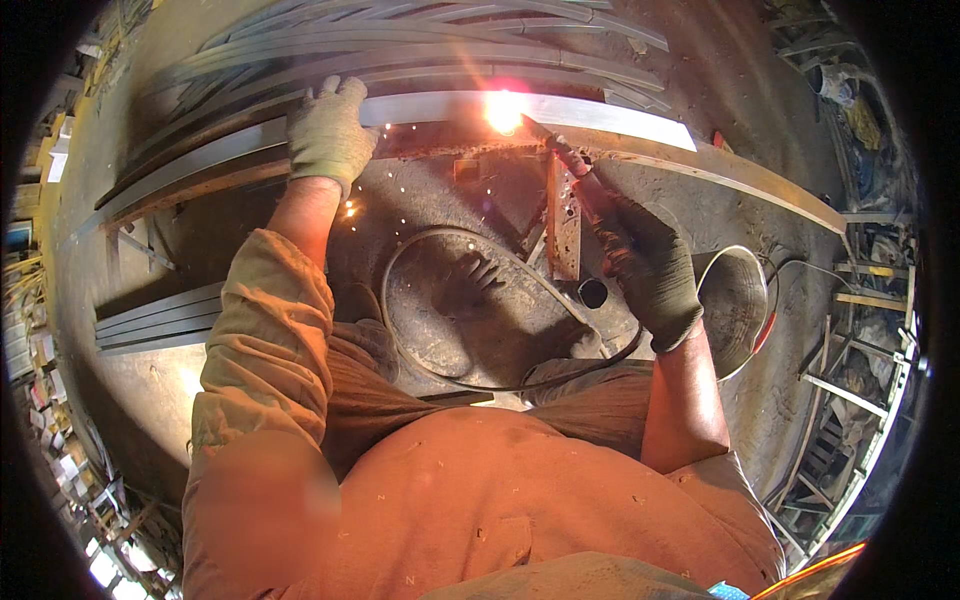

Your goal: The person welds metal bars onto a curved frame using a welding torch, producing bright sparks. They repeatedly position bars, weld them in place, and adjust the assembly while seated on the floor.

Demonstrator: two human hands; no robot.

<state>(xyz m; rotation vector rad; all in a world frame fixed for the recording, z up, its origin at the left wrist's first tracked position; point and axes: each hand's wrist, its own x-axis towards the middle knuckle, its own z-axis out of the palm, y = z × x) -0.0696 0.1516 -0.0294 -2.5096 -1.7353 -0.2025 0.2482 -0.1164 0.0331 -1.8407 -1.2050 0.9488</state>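
Observation:
A bright welding arc glows on a long pale metal bar [600, 115] lying across a rusty brown beam [745, 175]. My left hand [331, 135], in a light work glove, grips the bar left of the glow with fingers curled over its far edge. My right hand [650, 262], in a darker glove, is closed around a welding torch [570, 155], whose tip meets the arc. Glare hides the exact contact point. Sparks fall between the hands, below the beam.
Several long metal bars [420, 42] lie beyond the beam. A rusty upright [564, 220] stands below it. A looped cable [388, 290] rests on the floor, near a bucket [735, 310] at right. More bars [160, 322] are stacked at left; a metal rack [850, 395] stands far right.

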